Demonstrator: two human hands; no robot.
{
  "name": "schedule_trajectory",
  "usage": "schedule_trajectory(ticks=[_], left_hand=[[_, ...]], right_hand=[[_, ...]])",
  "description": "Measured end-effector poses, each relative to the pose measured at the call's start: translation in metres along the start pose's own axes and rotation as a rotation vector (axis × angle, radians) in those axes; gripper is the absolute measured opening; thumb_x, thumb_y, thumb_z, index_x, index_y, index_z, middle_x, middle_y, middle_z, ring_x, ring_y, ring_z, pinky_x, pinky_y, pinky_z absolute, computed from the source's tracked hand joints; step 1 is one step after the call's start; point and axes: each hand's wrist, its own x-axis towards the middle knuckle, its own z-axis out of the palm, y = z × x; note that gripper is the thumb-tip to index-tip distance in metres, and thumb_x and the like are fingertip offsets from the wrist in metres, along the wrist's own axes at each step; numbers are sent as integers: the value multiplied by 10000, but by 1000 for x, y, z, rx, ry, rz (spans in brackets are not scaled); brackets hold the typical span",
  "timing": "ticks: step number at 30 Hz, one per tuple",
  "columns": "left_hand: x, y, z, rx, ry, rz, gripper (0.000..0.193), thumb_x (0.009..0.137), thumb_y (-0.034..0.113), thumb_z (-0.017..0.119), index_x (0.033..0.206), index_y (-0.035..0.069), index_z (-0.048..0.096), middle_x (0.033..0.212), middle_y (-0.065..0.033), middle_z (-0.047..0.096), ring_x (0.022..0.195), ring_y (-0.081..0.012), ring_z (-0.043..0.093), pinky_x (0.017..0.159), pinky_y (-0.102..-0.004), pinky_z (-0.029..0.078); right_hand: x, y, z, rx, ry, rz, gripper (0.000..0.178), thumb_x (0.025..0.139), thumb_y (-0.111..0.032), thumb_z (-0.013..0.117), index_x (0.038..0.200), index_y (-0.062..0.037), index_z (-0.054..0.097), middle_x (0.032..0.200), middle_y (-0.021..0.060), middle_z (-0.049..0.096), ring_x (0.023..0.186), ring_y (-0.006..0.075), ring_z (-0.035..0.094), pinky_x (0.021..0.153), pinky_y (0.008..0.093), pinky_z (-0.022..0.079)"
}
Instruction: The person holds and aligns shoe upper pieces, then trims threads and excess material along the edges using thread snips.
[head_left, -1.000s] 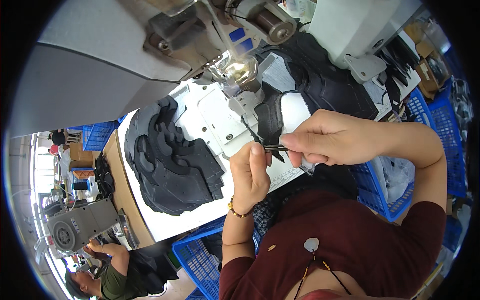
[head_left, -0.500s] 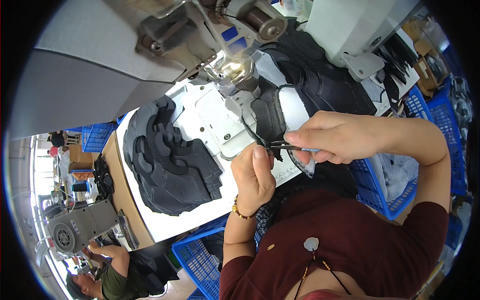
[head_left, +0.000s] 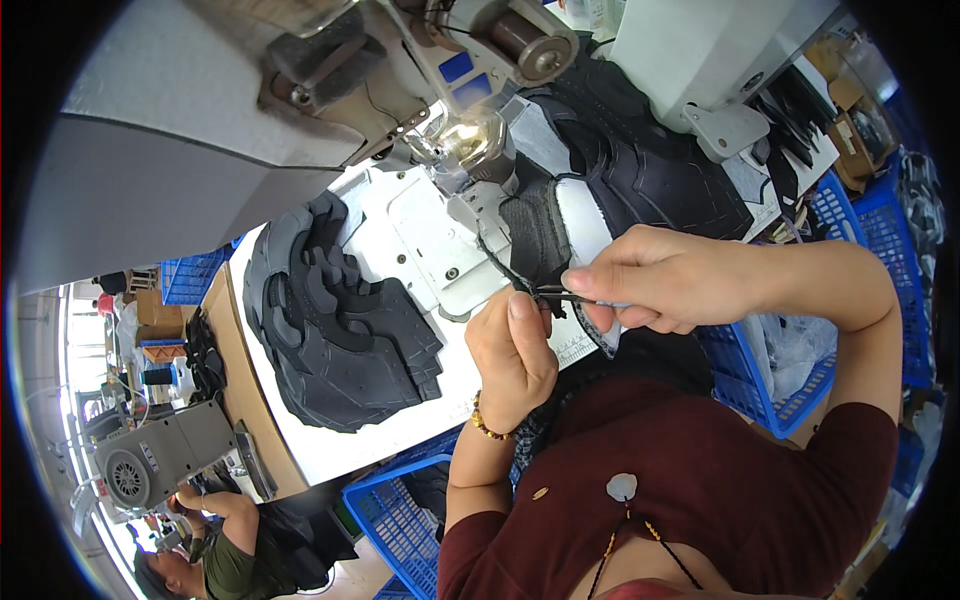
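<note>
Pinching the near edge of a dark fabric piece tight between thumb and curled fingers of the left hand, in front of the chest and just beside the white machine bed, presumably to steady that edge. And now, from the opposite side, pointing a slim tool right at the pinch, clamped between thumb and bent fingers of the right hand, apparently for fine control, with no telling the gap at the tip; all between stacked black panels and more dark panels, likely parked for easy reach.
</note>
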Motion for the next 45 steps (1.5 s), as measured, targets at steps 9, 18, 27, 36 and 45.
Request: schedule_trajectory(ticks=[9,18,27,36,45], left_hand=[[1,0,3,-86,23,-59,329,891,102,334,592,15,440,518,-70,429,424,-190,418,424,-291,312],[-1,1,13,45,138,101,366,897,146,335,555,20,359,479,-25,380,407,-96,317,396,-247,229],[-7,-4,16,117,150,139,277,857,63,353,587,29,403,509,-73,395,396,-223,382,393,-315,282],[0,0,19,14,154,125,350,888,141,335,557,29,348,469,-16,346,396,-101,313,390,-254,214],[-5,-2,15,101,118,119,236,848,65,361,629,16,434,546,-89,424,430,-245,404,412,-323,298]], right_hand=[[-5,0,2,32,0,26,479,890,-451,365,751,-14,505,546,-13,363,414,50,286,340,209,219],[-4,6,9,196,13,30,407,913,-399,367,775,-38,491,499,-73,261,407,23,216,359,190,173],[10,29,11,261,63,-166,377,870,-332,506,647,-30,548,486,-46,365,406,24,270,361,186,180],[20,42,8,354,13,-253,357,863,-314,522,641,-35,545,482,-49,373,421,22,280,382,183,184],[17,37,7,358,-13,-216,345,861,-310,526,655,-34,544,485,-51,371,416,20,279,374,182,183]])
